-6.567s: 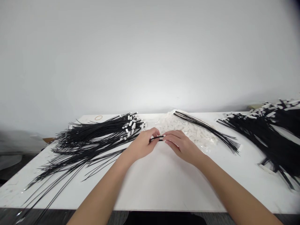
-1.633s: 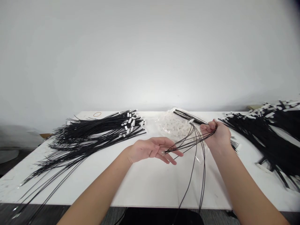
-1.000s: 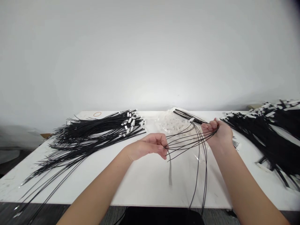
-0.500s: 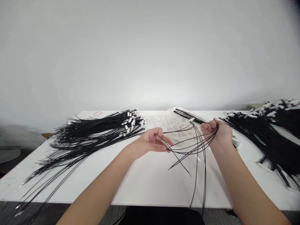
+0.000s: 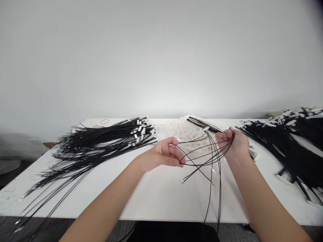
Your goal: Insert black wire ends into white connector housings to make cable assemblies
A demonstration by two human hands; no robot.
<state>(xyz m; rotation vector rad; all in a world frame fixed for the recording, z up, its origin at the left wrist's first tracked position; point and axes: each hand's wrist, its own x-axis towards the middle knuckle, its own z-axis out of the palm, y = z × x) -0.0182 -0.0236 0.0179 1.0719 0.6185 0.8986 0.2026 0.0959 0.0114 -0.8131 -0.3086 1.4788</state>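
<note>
My left hand (image 5: 168, 153) pinches the end of a thin black wire between thumb and fingertips, above the middle of the table. My right hand (image 5: 233, 143) is closed round a bunch of black wires (image 5: 217, 153), whose loose ends fan out to the left and hang down past the table's front edge. A white connector (image 5: 206, 128) joins some of these wires just left of my right hand. Behind them lies a clear plastic bag (image 5: 188, 131) full of small white pieces, with a few black wires (image 5: 199, 122) across it.
A heap of black wires with white connectors (image 5: 101, 141) covers the left of the white table (image 5: 151, 201). More black cables with white ends (image 5: 282, 148) lie at the right. A rubber band (image 5: 104, 121) is at the back left, before a white wall (image 5: 161, 60).
My left fingers have shifted slightly and now pinch the tip of one wire; a neighbouring wire end has swung to the right. My right hand has barely moved.
</note>
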